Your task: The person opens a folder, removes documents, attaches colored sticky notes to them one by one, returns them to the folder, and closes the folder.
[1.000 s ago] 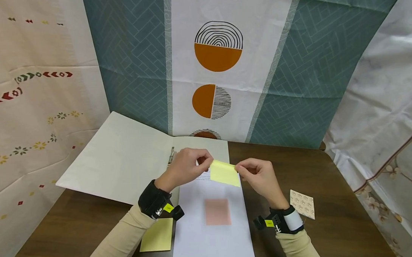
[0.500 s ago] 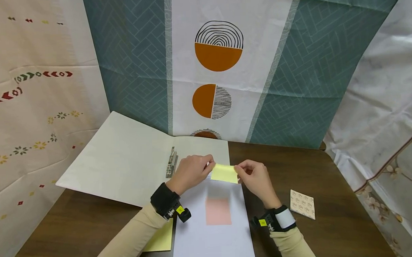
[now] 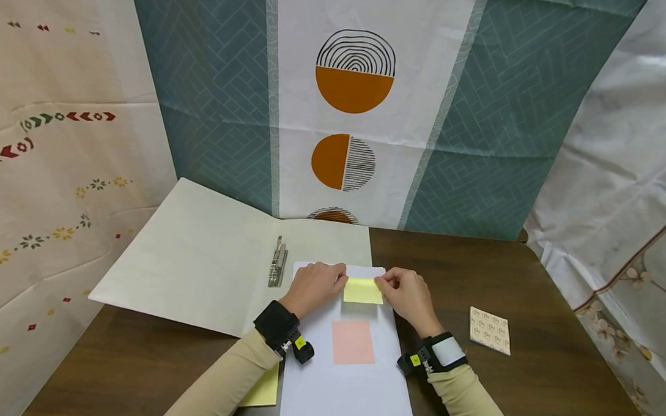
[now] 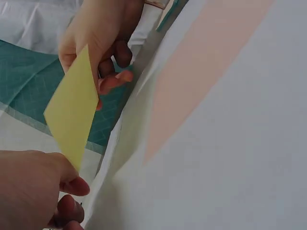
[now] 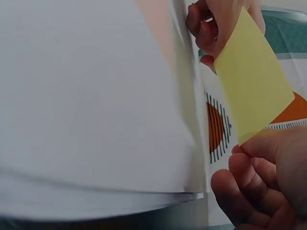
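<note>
A yellow sticky note is stretched between both hands, above the upper part of a white paper stack. My left hand pinches its left corner, and my right hand pinches the right corner. Both wrist views show the note standing off the paper, its lower edge free. A pink sticky note lies flat on the top sheet, just below the yellow one in the head view. In the right wrist view, thumb and forefinger of the right hand meet at the note's corner.
An open white binder with a metal clip lies behind the paper, its cover spread left. A yellow pad sits partly under the left forearm. A patterned square rests on the wooden table at right.
Both hands have come down and nearer the body with the yellow note, lowering it toward the paper. The left hand has shifted right, uncovering the binder clip; the right hand has shifted slightly left.
</note>
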{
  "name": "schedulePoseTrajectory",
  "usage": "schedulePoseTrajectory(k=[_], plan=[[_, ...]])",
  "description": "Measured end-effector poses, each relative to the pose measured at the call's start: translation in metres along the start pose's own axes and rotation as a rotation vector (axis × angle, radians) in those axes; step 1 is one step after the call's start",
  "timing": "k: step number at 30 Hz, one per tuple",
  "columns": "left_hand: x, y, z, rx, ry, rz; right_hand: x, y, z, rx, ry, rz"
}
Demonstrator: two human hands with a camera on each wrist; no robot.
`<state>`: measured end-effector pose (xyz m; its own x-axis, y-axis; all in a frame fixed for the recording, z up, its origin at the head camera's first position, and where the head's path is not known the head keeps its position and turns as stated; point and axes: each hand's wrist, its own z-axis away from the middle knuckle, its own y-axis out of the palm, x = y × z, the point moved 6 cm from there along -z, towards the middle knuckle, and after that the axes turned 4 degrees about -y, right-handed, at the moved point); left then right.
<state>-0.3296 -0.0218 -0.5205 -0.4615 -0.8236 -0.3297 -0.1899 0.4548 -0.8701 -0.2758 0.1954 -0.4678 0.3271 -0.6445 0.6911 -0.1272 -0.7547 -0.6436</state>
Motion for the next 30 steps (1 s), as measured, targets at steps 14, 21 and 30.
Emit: schedulePoseTrajectory(k=[14,21,30], plan=[[-0.015,-0.002,0.009,0.178,-0.051,0.063,-0.071,0.030,-0.011,0.140,0.166,0.134],[-0.022,-0.010,0.013,0.177,-0.062,0.092,-0.082,0.036,-0.011,0.203,0.224,0.130],[-0.022,-0.008,0.013,0.186,-0.071,0.054,-0.080,0.036,-0.011,0.192,0.247,0.143]])
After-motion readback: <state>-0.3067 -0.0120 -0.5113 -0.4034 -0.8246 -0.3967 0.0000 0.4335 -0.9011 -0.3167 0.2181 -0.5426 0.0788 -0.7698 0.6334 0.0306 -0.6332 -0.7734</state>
